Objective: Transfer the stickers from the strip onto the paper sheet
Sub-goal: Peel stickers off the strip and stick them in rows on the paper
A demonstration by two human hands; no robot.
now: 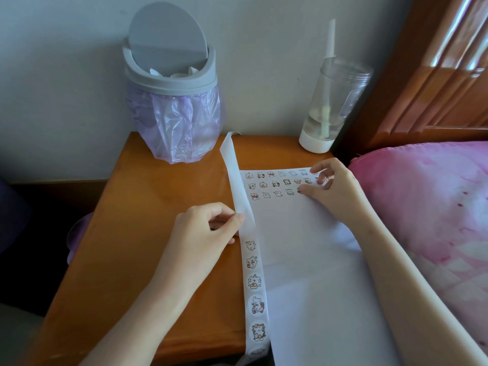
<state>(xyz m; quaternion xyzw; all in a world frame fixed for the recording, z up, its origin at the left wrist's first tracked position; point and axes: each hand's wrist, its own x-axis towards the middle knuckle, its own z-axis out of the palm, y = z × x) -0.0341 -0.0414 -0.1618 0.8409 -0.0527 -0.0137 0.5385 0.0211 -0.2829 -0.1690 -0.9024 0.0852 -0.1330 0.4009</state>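
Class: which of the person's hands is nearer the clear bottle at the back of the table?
Right. The right hand rests just in front of the bottle; the left hand pinches the strip farther off.

The white strip (237, 180) lay lengthwise along the left edge of the paper sheet (303, 247), its far half bare and its near half carrying round cartoon stickers (255, 282). Three rows of small stickers (274, 183) sat across the sheet's far end.

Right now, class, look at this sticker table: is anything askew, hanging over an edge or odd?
The strip lies slanted over the left edge of the paper sheet and trails off the front of the table. The sheet also runs past that front, so its near part looks unsupported.
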